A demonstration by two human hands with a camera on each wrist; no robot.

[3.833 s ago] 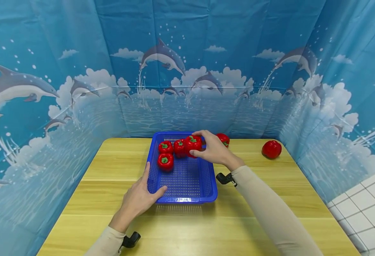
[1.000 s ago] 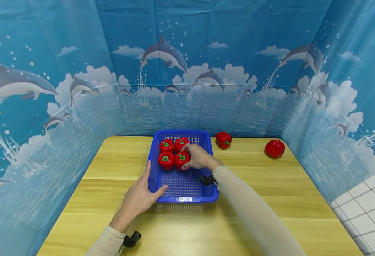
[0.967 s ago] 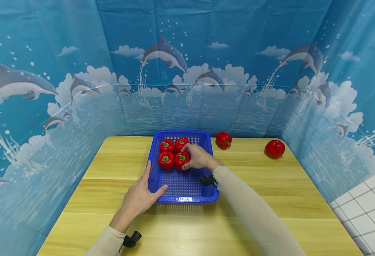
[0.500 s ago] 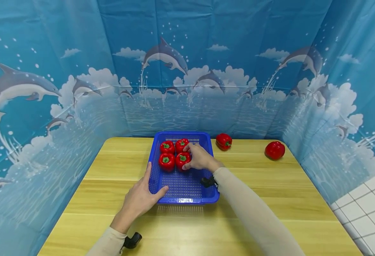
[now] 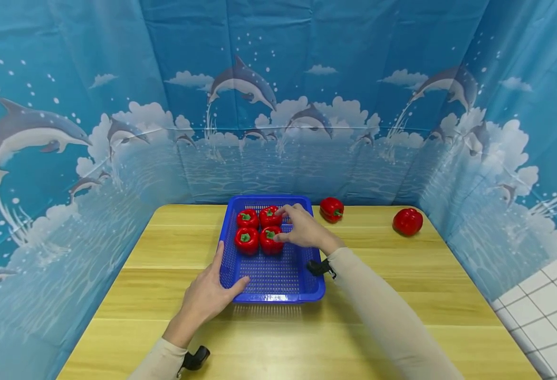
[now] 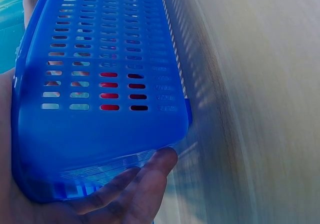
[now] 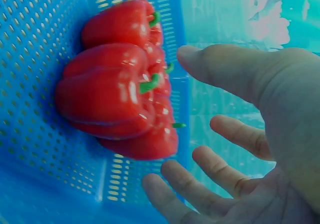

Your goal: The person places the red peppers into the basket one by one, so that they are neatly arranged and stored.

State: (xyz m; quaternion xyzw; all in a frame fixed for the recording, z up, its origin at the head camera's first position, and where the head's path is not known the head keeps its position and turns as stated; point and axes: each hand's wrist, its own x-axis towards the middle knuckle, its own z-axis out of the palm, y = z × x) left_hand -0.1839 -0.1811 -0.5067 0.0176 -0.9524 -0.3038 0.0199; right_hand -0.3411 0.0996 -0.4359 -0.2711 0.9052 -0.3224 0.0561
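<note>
In the head view, a blue plastic basket point(image 5: 278, 287) holds several red bell peppers with green stems, bunched at its far left. My left hand point(image 5: 208, 290) grips the basket's near left corner. Seen from the left wrist, its fingertips point(image 6: 162, 161) lie against the basket's outside, low on the corner. My right hand point(image 5: 304, 229) is over the basket, beside the near right bell pepper point(image 5: 271, 240). The right wrist view shows the right hand's fingers point(image 7: 220, 164) spread and holding nothing, a gap between them and the nearest bell pepper point(image 7: 102, 91).
On the wooden table point(image 5: 378, 295), one red bell pepper point(image 5: 332, 209) lies just right of the basket's far end. Another red bell pepper point(image 5: 407, 221) lies near the far right corner. A blue dolphin-print curtain point(image 5: 278, 158) stands behind the table and along its sides.
My right hand first carried a bell pepper over the basket, then set it at the near right of the group. Now it has let go and drawn up and right. The left hand stays put.
</note>
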